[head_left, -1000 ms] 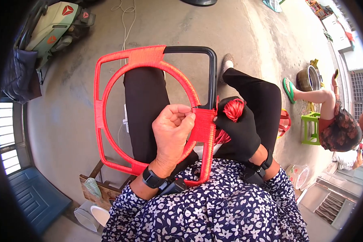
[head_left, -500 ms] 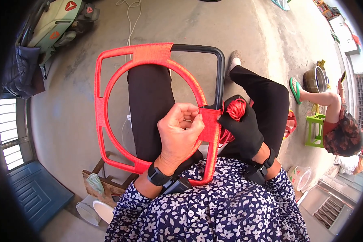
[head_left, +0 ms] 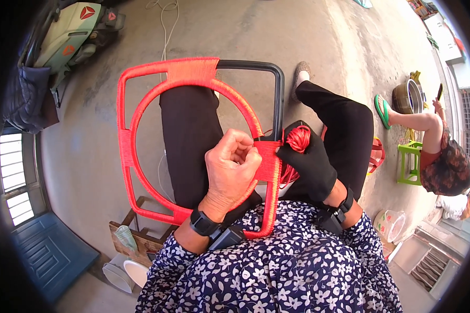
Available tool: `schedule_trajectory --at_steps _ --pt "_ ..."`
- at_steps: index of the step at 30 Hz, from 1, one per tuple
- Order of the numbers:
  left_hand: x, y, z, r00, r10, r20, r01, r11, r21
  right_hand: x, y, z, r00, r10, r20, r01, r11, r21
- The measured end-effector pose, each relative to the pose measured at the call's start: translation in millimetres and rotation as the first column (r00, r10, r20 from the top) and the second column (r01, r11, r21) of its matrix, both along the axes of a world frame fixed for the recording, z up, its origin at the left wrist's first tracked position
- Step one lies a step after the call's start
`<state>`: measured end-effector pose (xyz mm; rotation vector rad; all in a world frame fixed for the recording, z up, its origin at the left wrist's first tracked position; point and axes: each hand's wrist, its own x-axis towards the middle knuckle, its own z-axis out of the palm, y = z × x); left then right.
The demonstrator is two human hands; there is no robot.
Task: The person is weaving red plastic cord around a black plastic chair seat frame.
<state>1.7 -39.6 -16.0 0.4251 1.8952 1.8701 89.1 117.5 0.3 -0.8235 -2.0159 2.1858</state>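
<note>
A rounded square frame with a circular ring inside it lies across my lap, mostly wrapped in red cord. Its upper right corner is bare black tube. My bare left hand is closed in a pinch at the inner edge of the red wrapped band joining ring and frame; what the fingertips hold is hidden. In a black glove, my right hand grips a bundle of red cord at the band's outer side, its thumb against the band. Loose red strands hang below that hand.
On the right a person sits beside a green stool, near a metal pot. A scooter stands at the upper left. Lower left are a blue panel and a wooden stand. A pale cable crosses the floor.
The frame and both hands sit slightly farther left in view, with my left hand still pinched and my right still gripping the bundle. The seated person's hand has shifted.
</note>
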Motion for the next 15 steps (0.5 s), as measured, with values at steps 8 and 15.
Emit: schedule_trajectory --at_steps 8,15 --pt "1 -2 -5 0.917 -0.027 0.399 -0.059 0.977 0.203 21 27 5 0.965 -0.26 -0.042 0.208 0.848 -0.487" --pt "2 3 5 0.918 0.028 0.395 -0.125 0.967 0.221 59 32 21 0.971 -0.24 0.002 0.224 0.902 -0.369"
